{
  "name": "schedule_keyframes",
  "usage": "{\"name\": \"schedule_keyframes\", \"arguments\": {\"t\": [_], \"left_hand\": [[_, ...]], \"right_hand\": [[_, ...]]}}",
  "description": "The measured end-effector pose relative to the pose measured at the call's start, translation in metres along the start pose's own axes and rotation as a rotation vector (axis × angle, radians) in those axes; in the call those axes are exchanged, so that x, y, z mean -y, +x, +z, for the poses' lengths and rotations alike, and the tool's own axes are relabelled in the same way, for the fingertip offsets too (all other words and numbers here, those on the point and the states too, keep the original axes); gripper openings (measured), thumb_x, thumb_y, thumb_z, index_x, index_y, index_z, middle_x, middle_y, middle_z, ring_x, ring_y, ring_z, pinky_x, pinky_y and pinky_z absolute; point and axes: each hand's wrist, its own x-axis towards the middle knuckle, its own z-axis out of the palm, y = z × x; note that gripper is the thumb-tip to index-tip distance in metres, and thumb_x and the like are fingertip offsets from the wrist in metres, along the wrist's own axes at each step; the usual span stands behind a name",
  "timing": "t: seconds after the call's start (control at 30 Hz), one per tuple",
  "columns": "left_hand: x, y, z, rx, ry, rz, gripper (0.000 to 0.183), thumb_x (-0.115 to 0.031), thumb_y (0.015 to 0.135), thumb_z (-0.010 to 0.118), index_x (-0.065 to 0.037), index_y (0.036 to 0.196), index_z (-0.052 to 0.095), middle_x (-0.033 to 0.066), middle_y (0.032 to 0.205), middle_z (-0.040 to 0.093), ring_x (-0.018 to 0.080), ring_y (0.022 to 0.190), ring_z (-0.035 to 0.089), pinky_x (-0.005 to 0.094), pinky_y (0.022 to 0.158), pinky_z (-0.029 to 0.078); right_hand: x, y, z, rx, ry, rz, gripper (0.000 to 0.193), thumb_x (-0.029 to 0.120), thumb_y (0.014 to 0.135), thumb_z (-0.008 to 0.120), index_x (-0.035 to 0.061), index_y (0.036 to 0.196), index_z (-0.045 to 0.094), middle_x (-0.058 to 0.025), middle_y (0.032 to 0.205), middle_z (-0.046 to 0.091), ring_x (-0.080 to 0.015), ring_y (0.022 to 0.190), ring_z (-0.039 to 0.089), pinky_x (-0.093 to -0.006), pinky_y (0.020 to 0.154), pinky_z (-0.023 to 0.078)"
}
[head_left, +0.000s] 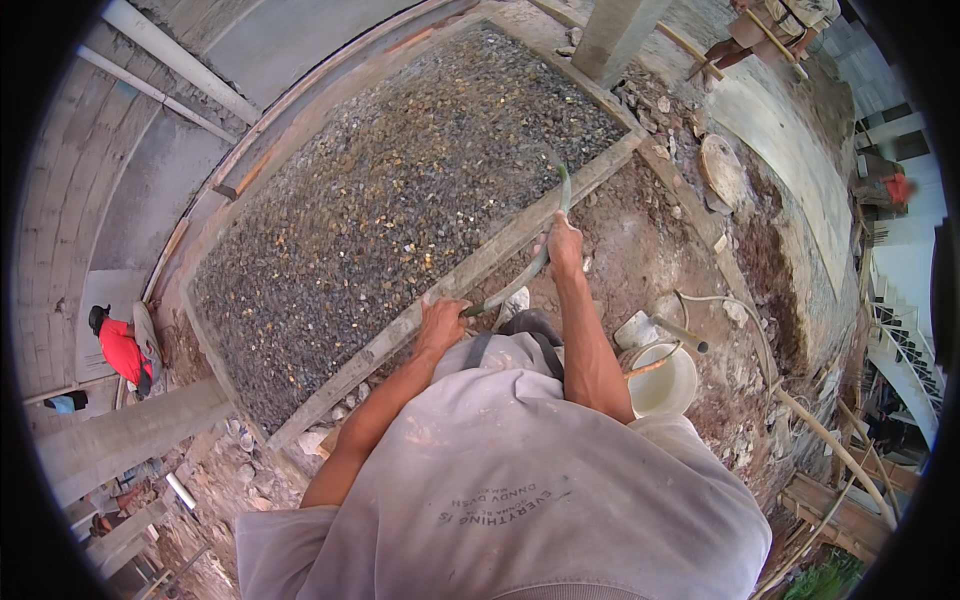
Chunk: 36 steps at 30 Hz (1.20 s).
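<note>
A green hose (531, 270) runs between my two hands. My right hand (565, 243) is closed round it near its outlet, whose end bends out over the bed of wet pebbles (380, 220). A faint spray of water seems to leave the tip. Lower and to the left, my left hand (443, 322) is wrapped round the hose beside the straight raised border (490, 258) along the bed's near side. Where the hose continues past my left hand is hidden. Small brown, grey and yellowish stones cover the bed's surface.
A white bucket (665, 380) stands on rough soil by my right arm, with a thin hose and a short pipe near it. Concrete pillars (618, 40) rise beside the bed. One person in red (125, 345) is at the left; another person (775, 30) works at the upper right.
</note>
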Motion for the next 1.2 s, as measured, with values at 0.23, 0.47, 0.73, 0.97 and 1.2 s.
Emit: {"name": "schedule_keyframes", "arguments": {"t": [0.23, 0.47, 0.73, 0.97, 1.2], "left_hand": [[0.001, -0.003, -0.002, 0.064, 0.013, -0.028, 0.032, -0.025, 0.074, 0.067, -0.013, 0.103, 0.065, 0.0094, 0.104, 0.063, 0.0245, 0.108, 0.053, 0.0557, 0.099, 0.022], [0.012, -0.006, 0.012, -0.041, 0.006, -0.017, 0.029, -0.021, 0.074, 0.067, -0.016, 0.103, 0.065, 0.0063, 0.097, 0.064, 0.0253, 0.102, 0.055, 0.0607, 0.098, 0.024], [0.013, -0.004, 0.009, 0.046, -0.001, -0.063, 0.033, -0.024, 0.075, 0.069, -0.016, 0.107, 0.063, 0.0056, 0.107, 0.062, 0.0244, 0.111, 0.050, 0.0600, 0.101, 0.019], [0.013, -0.006, 0.004, 0.063, 0.001, -0.077, 0.032, -0.022, 0.075, 0.068, -0.015, 0.106, 0.063, 0.0069, 0.105, 0.061, 0.0257, 0.110, 0.051, 0.0609, 0.101, 0.021], [0.015, -0.010, 0.004, 0.142, 0.003, -0.088, 0.030, -0.012, 0.073, 0.066, -0.014, 0.103, 0.063, 0.0091, 0.100, 0.062, 0.0271, 0.108, 0.052, 0.0605, 0.101, 0.020]], "right_hand": [[-0.014, 0.005, -0.004, -0.014, 0.041, 0.078, 0.036, 0.029, 0.093, 0.047, -0.0017, 0.077, 0.053, -0.0056, 0.057, 0.047, -0.0168, 0.042, 0.046, -0.0314, 0.039, 0.042], [-0.027, 0.012, -0.007, 0.030, -0.026, 0.077, 0.033, 0.032, 0.095, 0.043, 0.0028, 0.081, 0.050, -0.0049, 0.064, 0.048, -0.0159, 0.045, 0.046, -0.0302, 0.040, 0.043], [-0.039, 0.022, -0.007, 0.038, -0.035, 0.092, 0.031, 0.032, 0.096, 0.041, 0.0040, 0.084, 0.048, -0.0037, 0.066, 0.046, -0.0149, 0.047, 0.046, -0.0293, 0.040, 0.043], [-0.039, 0.022, -0.004, 0.039, -0.018, 0.134, 0.032, 0.031, 0.095, 0.040, 0.0035, 0.082, 0.048, -0.0044, 0.064, 0.046, -0.0157, 0.046, 0.045, -0.0309, 0.042, 0.043], [-0.043, 0.017, -0.001, 0.061, -0.061, 0.176, 0.032, 0.033, 0.096, 0.038, 0.0046, 0.084, 0.047, -0.0040, 0.062, 0.045, -0.0167, 0.046, 0.044, -0.0308, 0.043, 0.043]]}}
